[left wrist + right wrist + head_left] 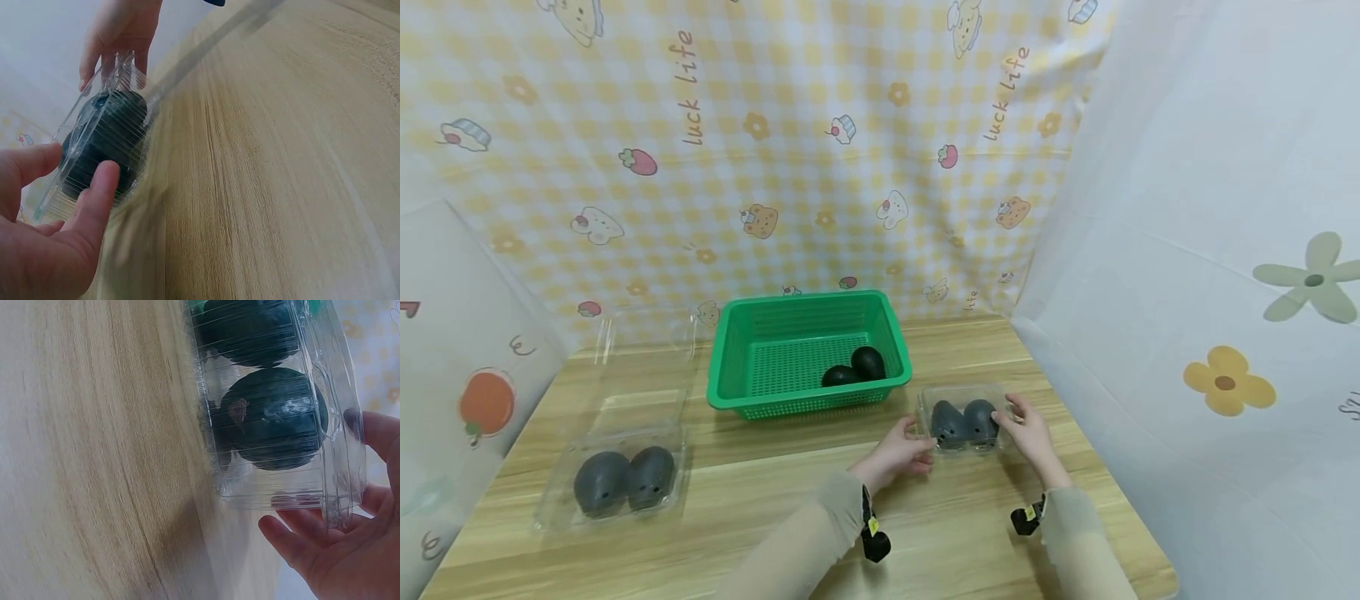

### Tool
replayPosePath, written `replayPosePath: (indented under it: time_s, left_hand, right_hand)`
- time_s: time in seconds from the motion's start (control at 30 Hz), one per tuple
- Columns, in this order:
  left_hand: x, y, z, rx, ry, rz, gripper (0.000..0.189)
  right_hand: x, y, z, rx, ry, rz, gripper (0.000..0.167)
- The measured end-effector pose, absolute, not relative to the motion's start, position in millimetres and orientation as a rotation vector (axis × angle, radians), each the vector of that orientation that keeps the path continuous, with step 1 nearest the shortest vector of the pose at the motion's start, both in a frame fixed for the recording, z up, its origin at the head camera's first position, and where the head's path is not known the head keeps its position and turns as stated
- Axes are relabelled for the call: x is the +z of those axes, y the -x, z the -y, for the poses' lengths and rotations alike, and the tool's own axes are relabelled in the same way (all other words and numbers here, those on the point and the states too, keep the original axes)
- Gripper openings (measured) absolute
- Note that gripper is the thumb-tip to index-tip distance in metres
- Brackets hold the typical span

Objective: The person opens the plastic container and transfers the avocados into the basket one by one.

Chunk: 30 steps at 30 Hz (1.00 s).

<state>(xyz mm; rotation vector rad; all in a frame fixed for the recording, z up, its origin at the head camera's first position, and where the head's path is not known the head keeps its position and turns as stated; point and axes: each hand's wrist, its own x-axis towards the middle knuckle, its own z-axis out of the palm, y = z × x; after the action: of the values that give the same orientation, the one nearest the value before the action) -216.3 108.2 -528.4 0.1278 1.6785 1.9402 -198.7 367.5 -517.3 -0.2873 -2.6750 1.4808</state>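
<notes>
A clear plastic clamshell box (pixel 967 387) at the right of the table holds two dark avocados (pixel 980 421), its lid lying over them. My left hand (pixel 895 457) grips the box's left end. In the left wrist view, one finger touches the side wall and the thumb is at the lid edge. My right hand (pixel 1026 433) holds the opposite end. The right wrist view shows its thumb on the lid and the other fingers around the rim (pixel 337 512). Whether the box bottom touches the table I cannot tell.
A green plastic basket (pixel 718 350) with two dark avocados (pixel 868 363) stands at the back middle. On the left lies another clamshell (pixel 557 504), lid raised, with two avocados (pixel 651 477) inside. A patterned cloth (pixel 805 183) hangs behind the wooden table (pixel 760 517).
</notes>
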Motion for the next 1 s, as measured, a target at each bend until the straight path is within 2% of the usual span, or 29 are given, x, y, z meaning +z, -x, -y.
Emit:
replayPosePath:
  time_s: [1.0]
  left_hand:
    - [-521.0,222.5,-110.3,1.970,-0.089,-1.667,0.067]
  right_hand:
    - [-518.6,196.9,-365.0,1.523,0.314,2.645,0.064]
